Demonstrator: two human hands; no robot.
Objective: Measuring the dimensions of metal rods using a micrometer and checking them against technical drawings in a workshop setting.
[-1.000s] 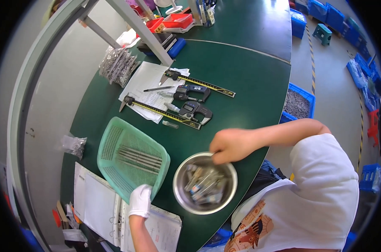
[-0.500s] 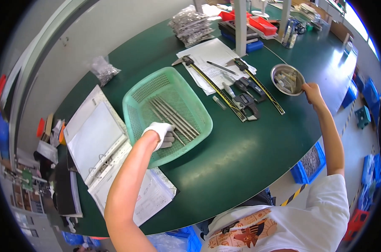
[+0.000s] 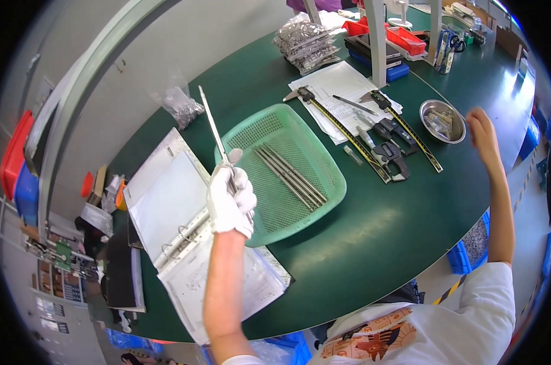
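Note:
My left hand, in a white glove, is closed around a thin metal rod. The rod slants upward over the left rim of a green plastic basket. Inside the basket lie several more metal rods, side by side. At the right, my bare right hand is just off the rim of a steel bowl with nothing seen in it, its fingers loosely bent. Small clear and yellowish tube-like pieces sit in the bowl.
Two digital calipers and micrometers lie on papers and the green table. A ring binder lies open left of the basket. Bagged parts are piled behind; another bag lies farther left. A metal post rises at the back.
My left hand has lifted one rod out of the basket and tilted it upward. My right hand has let go of the bowl's rim. The whole view has shifted slightly.

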